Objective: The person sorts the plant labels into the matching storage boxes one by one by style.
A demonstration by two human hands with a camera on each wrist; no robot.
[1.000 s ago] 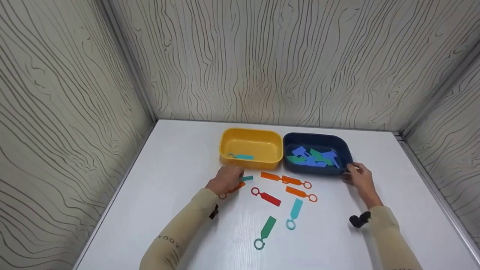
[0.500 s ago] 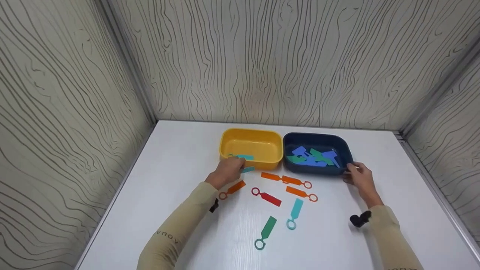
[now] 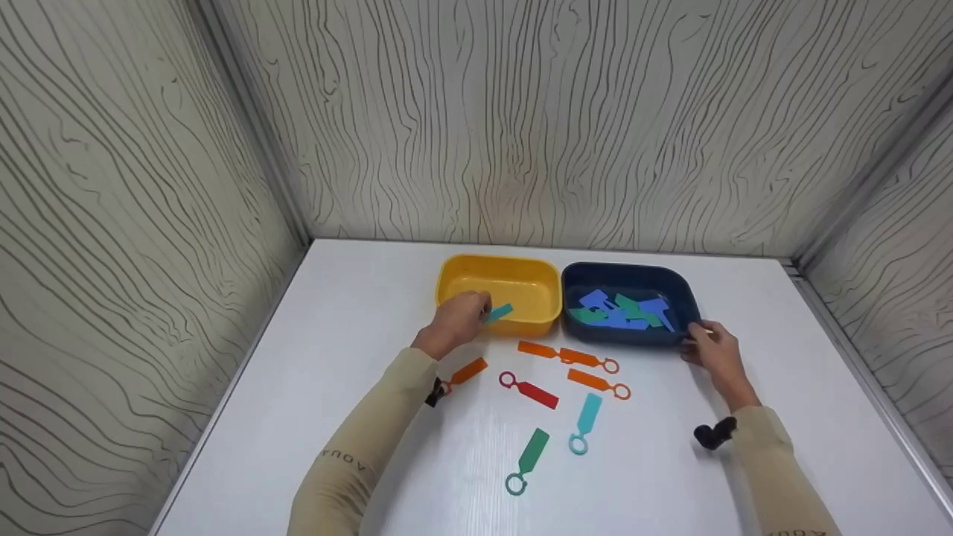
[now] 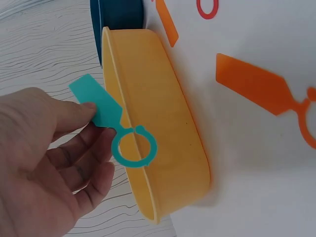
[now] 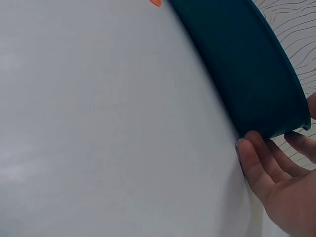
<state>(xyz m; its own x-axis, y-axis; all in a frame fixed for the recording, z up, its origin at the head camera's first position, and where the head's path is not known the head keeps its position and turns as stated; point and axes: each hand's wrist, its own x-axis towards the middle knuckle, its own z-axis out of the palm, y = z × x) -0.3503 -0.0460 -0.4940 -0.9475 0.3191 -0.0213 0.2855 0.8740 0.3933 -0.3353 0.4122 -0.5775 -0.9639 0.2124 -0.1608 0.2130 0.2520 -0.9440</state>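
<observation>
My left hand (image 3: 456,325) pinches a teal tag with a ring end (image 4: 101,104) between thumb and fingers. It holds the tag over the near rim of the yellow bin (image 3: 532,327); in the left wrist view the tag's ring hangs in front of the bin's wall. The hand hides part of the bin's inside in the head view. My right hand (image 3: 718,361) grips the near right corner of the dark blue bin (image 3: 625,274), its fingers against the outer wall (image 5: 247,74). Blue and green tags (image 3: 633,309) lie in that bin.
On the white table before the bins lie orange tags (image 3: 592,382), a red tag (image 3: 537,394), a teal tag (image 3: 589,413) and a green tag (image 3: 532,450). Another orange tag (image 3: 469,371) is below my left wrist. A patterned wall (image 3: 521,126) rises behind the bins.
My left hand has lifted the teal tag off the table and carried it up and forward to the yellow bin's rim. The right hand stays at the dark blue bin.
</observation>
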